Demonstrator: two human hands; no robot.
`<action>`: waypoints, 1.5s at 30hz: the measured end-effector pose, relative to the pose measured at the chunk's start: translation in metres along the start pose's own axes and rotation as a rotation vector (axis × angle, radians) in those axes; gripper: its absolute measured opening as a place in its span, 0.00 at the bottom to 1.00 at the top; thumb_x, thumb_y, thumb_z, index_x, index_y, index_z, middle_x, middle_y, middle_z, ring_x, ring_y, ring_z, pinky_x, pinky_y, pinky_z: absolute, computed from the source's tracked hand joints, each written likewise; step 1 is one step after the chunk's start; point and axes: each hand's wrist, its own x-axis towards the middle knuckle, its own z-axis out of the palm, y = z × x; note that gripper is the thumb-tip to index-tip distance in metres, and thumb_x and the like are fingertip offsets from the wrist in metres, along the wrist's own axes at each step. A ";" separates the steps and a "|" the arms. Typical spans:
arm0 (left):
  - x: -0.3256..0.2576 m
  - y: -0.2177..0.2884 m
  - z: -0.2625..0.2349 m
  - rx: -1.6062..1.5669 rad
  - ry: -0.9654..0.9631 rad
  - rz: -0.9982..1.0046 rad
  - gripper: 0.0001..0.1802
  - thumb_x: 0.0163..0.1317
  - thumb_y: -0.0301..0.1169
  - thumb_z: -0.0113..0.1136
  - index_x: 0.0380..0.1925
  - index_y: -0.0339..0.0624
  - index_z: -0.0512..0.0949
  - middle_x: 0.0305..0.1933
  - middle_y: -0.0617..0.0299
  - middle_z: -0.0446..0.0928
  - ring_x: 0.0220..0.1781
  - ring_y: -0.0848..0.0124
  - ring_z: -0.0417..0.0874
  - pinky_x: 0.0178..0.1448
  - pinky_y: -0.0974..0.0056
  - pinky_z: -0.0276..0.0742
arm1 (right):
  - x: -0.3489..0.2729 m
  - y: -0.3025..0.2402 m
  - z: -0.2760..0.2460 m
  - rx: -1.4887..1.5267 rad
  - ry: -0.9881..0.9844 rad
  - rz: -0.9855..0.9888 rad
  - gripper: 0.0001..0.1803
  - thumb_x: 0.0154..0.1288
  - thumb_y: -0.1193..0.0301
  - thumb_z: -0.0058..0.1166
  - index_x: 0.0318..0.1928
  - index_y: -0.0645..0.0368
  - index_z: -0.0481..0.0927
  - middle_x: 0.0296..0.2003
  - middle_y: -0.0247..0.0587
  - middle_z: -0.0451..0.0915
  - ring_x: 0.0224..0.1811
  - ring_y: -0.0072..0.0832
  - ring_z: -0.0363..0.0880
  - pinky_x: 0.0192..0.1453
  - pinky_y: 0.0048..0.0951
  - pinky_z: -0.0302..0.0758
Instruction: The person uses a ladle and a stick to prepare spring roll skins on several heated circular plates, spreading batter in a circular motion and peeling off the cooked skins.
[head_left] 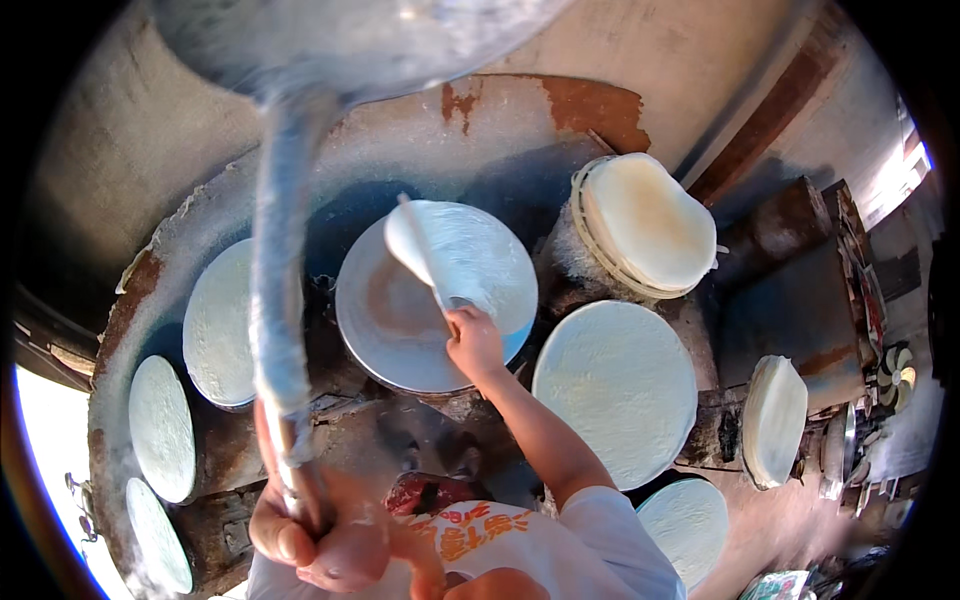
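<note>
My left hand [300, 545] is closed around the handle of a large metal ladle [278, 260], raised close to the camera. The ladle's bowl is cut off by the top edge. In front of me, a round griddle [385, 350] carries wet white batter [485, 245] over its far and right part, while brownish surface shows at its left. Closed on the near end of a thin stick-like spreader [425, 250], my right hand [474, 342] reaches over the griddle's near right edge. The spreader lies across the batter, and its exact tip shape is unclear.
Other round griddles covered in pale batter stand at left [162, 430] and right [615, 390]. A stack of flat pancakes [650, 220] rests on a rimmed round stand at the far right. Another pale stack [775, 420] sits farther right. A curved, stained wall [400, 130] rises behind.
</note>
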 end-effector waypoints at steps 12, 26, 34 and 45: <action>0.020 -0.013 -0.005 0.201 -0.072 -0.093 0.18 0.68 0.44 0.47 0.23 0.47 0.65 0.18 0.76 0.68 0.16 0.76 0.69 0.64 0.37 0.57 | 0.021 0.039 -0.018 0.005 -0.033 -0.199 0.17 0.46 0.78 0.55 0.41 0.56 0.82 0.40 0.38 0.80 0.43 0.40 0.76 0.48 0.37 0.75; -0.055 0.011 -0.033 1.139 1.653 0.513 0.33 0.68 0.23 0.42 0.71 0.54 0.49 0.17 0.71 0.59 0.11 0.85 0.56 0.28 0.69 0.74 | 0.053 0.055 -0.036 0.040 -0.294 -0.400 0.18 0.44 0.78 0.56 0.40 0.55 0.84 0.39 0.36 0.81 0.44 0.38 0.76 0.51 0.33 0.75; -0.114 0.004 -0.090 1.272 1.830 0.065 0.34 0.65 0.23 0.46 0.71 0.52 0.52 0.20 0.71 0.65 0.15 0.82 0.63 0.24 0.71 0.71 | 0.093 0.086 -0.057 0.022 -0.266 -0.384 0.15 0.47 0.77 0.58 0.39 0.56 0.84 0.41 0.40 0.82 0.46 0.39 0.77 0.52 0.33 0.74; -0.166 -0.032 -0.094 1.297 1.921 -0.348 0.37 0.61 0.20 0.49 0.69 0.62 0.56 0.26 0.66 0.71 0.18 0.80 0.68 0.21 0.72 0.70 | 0.068 0.102 -0.079 0.149 -0.443 -0.313 0.16 0.48 0.76 0.57 0.41 0.55 0.83 0.44 0.41 0.81 0.48 0.39 0.77 0.54 0.34 0.73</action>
